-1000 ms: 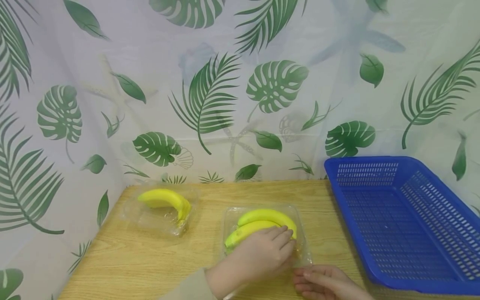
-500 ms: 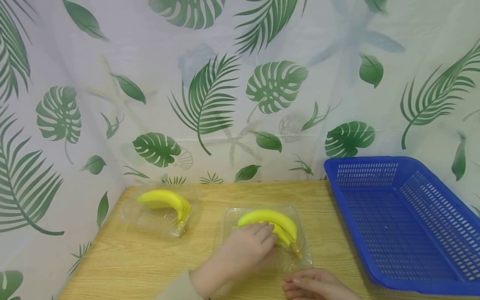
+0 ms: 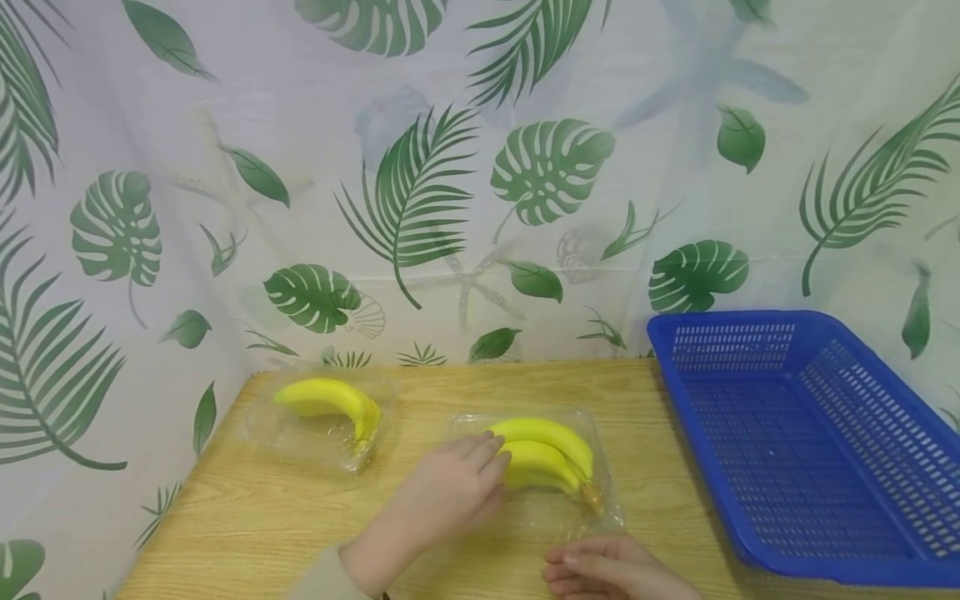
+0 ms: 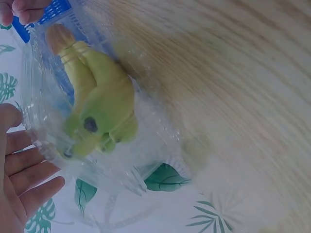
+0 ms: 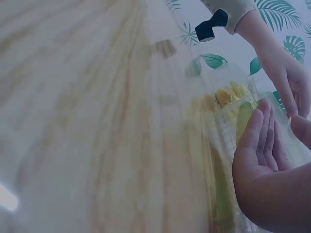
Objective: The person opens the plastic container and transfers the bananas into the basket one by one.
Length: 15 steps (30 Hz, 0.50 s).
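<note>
A bunch of yellow bananas (image 3: 542,462) lies in a clear plastic box (image 3: 611,493) in the middle of the table, stem end to the right. My left hand (image 3: 453,487) is at the box's left side, fingers extended over its edge near the banana tips. The left wrist view shows those fingers spread against or close beside the clear plastic; exact contact is hard to tell. My right hand (image 3: 611,568) is by the box's front right corner, fingers loosely bent. In the right wrist view, the right hand's fingers (image 5: 262,141) are nearly straight beside the box, holding nothing.
Another clear plastic box (image 3: 281,442) with a bunch of bananas (image 3: 326,393) in it stands at the table's back left. A blue plastic basket (image 3: 690,442) with perforated walls takes up the right side. Leaf-patterned cloth (image 3: 450,208) hangs behind the wooden table (image 3: 247,508).
My left hand has slid left across the box from above the bananas to its left edge, uncovering the bananas and their stem. My right hand has shifted slightly left along the front.
</note>
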Available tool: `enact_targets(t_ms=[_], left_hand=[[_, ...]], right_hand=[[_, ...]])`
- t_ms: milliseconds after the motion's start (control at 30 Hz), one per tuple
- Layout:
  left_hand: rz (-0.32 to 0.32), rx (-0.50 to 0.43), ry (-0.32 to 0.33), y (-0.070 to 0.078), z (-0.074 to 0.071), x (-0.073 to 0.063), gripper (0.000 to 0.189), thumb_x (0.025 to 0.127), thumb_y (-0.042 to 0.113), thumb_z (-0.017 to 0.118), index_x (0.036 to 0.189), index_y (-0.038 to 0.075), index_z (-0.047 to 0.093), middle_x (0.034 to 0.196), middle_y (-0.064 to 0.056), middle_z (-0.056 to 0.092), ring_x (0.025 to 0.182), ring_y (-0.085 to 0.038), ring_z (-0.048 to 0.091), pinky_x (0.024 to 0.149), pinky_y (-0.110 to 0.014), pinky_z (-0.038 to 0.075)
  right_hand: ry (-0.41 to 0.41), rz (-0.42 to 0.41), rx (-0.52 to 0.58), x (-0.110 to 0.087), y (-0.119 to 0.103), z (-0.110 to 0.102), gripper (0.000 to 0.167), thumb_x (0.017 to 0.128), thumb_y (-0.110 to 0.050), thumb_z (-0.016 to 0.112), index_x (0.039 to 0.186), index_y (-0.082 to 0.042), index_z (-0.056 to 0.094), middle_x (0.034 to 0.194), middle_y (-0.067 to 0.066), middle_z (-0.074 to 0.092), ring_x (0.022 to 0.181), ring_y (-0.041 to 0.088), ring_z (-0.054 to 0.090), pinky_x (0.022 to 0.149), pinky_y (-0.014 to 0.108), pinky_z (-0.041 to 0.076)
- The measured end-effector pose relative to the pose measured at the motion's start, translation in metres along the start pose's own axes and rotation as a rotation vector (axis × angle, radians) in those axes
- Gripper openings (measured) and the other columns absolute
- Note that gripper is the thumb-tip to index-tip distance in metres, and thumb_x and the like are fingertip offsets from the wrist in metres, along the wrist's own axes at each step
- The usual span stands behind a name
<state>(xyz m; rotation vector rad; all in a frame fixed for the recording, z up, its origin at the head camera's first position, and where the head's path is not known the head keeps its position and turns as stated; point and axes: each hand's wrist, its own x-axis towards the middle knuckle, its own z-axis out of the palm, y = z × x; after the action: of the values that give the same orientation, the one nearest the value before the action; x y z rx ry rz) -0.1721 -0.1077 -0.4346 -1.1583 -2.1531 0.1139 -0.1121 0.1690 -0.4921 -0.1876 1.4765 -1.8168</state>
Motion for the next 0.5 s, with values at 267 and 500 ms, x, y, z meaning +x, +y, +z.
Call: enact_targets(t_ms=[267,500], left_hand=[[-0.045,-0.009,0.004,-0.01,-0.009,-0.019,0.039,0.082,0.032,0.089,0.111,0.009,0.077,0.116,-0.007,0.08,0.111,-0.021,0.078,0.096,-0.03,0.065],[-0.071,-0.02,0.009,-0.018,-0.011,-0.036,0.043,0.082,0.032,0.089,0.114,0.007,0.077,0.118,-0.01,0.08,0.109,-0.025,0.078,0.095,-0.033,0.066]], right_hand=[[-0.058,-0.073,0.035,0.012,0.008,0.016,0.045,0.109,-0.023,0.057,0.136,0.013,0.062,0.118,0.004,0.08,0.108,0.012,0.077,0.096,0.028,0.064],[-0.049,-0.037,0.035,0.019,0.006,0.029,0.045,0.108,-0.025,0.058,0.135,0.01,0.064,0.119,0.005,0.08,0.108,0.011,0.076,0.097,0.027,0.063]])
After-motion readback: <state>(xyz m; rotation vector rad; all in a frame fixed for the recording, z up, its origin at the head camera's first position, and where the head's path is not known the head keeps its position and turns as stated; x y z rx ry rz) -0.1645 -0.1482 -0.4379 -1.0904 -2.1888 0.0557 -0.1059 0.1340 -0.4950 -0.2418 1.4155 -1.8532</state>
